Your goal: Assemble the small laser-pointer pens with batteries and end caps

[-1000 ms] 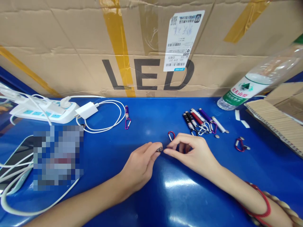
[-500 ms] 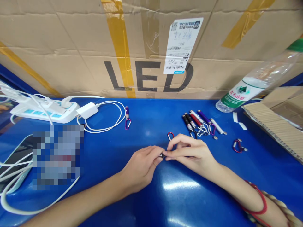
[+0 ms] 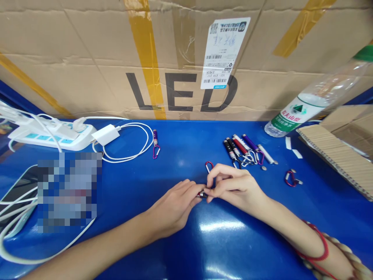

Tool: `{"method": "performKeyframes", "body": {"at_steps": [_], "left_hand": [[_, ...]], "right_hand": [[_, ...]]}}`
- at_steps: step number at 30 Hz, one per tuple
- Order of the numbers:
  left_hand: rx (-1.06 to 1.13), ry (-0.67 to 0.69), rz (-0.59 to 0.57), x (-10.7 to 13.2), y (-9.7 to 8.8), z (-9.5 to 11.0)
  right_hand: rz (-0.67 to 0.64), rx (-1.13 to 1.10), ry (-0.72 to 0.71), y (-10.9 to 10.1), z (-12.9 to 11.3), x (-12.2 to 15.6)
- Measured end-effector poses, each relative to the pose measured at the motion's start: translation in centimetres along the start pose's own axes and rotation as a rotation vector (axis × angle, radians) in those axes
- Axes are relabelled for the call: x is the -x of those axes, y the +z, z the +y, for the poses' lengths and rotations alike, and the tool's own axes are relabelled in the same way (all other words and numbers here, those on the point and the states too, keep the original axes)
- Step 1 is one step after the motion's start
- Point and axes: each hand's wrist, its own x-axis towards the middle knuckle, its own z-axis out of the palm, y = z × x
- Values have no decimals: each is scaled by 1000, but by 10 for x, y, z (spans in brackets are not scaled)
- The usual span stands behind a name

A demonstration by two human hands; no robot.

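Note:
My left hand (image 3: 177, 206) is closed around a small red penlight (image 3: 201, 194), most of it hidden in the fingers. Its dark silvery end shows between my two hands. The thumb and fingertips of my right hand (image 3: 233, 182) pinch that end. A red carabiner (image 3: 209, 167) sticks up just behind my right fingers; whether it is joined to the penlight I cannot tell. Beyond my right hand lies a group of several penlights (image 3: 240, 146) in black, red, white and purple, with clips. A silver tube (image 3: 266, 154) and small button cells (image 3: 264, 168) lie beside them.
A purple penlight (image 3: 155, 138) lies near a white charger (image 3: 106, 135) and power strip (image 3: 52, 136). Cables cross a phone (image 3: 20, 194) at left. A tilted bottle (image 3: 297, 112) and cardboard (image 3: 335, 159) stand right. Another red carabiner (image 3: 290, 178) lies there. A large carton (image 3: 101, 58) closes the back.
More of the penlight's red body and silvery end shows between my hands. My right fingertips have shifted slightly right. The whole view has moved a little.

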Motion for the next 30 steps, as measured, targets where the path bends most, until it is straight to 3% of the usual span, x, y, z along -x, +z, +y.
{"method": "performKeyframes", "body": {"at_steps": [7, 18, 30], "left_hand": [[-31, 80, 68, -1, 3, -3], [-188, 121, 239, 0, 6, -6], [-333, 111, 287, 1, 7, -6]], "right_hand": [[0, 7, 30, 4, 1, 1], [129, -49, 184, 15, -13, -7], [152, -73, 331, 18, -12, -8]]}}
